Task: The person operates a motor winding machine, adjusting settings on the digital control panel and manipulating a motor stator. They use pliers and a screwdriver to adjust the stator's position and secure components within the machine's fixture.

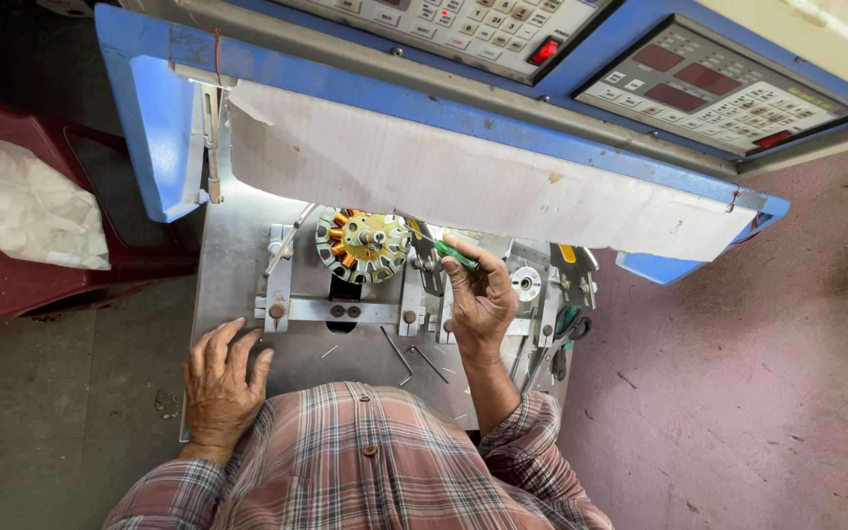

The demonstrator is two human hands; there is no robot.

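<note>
A round stator (362, 245) with copper-wound poles sits mounted on the metal fixture of a winding machine. My right hand (480, 297) holds a small green-handled screwdriver (451, 252), its tip pointing left toward the stator's right side. My left hand (220, 378) rests flat, fingers spread, on the steel work plate (238, 245) at its lower left, holding nothing. A plaid sleeve covers each forearm.
A white cardboard flap (463, 177) hangs from the blue machine housing (154, 108) over the fixture. Two control panels (709, 88) sit above. Allen keys (406, 358) lie on the plate; scissors (566, 329) at right. A red chair with white cloth (17, 201) stands left.
</note>
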